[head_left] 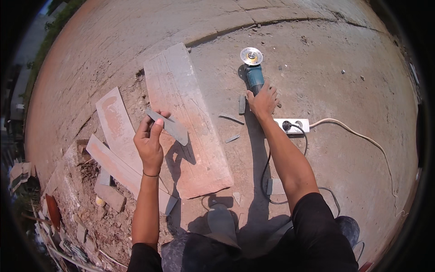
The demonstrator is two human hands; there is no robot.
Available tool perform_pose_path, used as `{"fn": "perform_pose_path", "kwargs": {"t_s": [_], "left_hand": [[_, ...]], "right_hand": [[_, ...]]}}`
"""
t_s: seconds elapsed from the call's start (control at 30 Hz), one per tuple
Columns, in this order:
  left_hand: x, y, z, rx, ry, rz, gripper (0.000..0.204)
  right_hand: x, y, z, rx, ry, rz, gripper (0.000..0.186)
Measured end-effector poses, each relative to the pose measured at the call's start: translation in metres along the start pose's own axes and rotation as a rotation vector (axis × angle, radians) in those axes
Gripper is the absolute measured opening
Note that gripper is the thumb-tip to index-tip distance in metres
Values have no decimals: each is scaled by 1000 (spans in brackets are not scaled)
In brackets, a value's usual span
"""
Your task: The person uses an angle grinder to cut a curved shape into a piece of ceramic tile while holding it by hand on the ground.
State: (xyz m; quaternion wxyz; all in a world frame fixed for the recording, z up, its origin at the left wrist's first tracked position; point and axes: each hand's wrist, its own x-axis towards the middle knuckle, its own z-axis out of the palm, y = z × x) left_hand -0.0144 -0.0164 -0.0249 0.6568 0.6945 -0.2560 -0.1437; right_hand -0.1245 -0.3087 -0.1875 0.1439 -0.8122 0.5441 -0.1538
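Note:
My left hand (152, 143) pinches a narrow grey piece of tile (171, 128) between thumb and fingers. It holds the piece above a long, scored slab (192, 106), and the shadow falls on the slab's surface. At the far right of the slab, my right hand (263, 103) is around the rear body of a blue-green angle grinder (255, 77). The grinder's round disc (251, 56) faces up; whether it spins I cannot tell. The underside of the grip is hidden.
Long tile strips (115, 113) lean at the left by rubble (97, 217). Thin offcuts (231, 119) and a small block (242, 104) lie right of the slab. A white power strip (297, 125) with a plugged black cord (263, 174) sits beside my right forearm.

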Motion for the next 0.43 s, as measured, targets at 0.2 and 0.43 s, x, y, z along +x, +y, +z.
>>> {"fn": "perform_pose_path", "kwargs": {"t_s": [0.2,0.43], "left_hand": [[13,61,4,-632,-44,-217,41],[-33,224,91,-774,-191,-635,40]], "right_hand": [[-39,-54,-126,1046,-42,-40,76],[-136,-62,-387,664,-442,-546,103]]}}
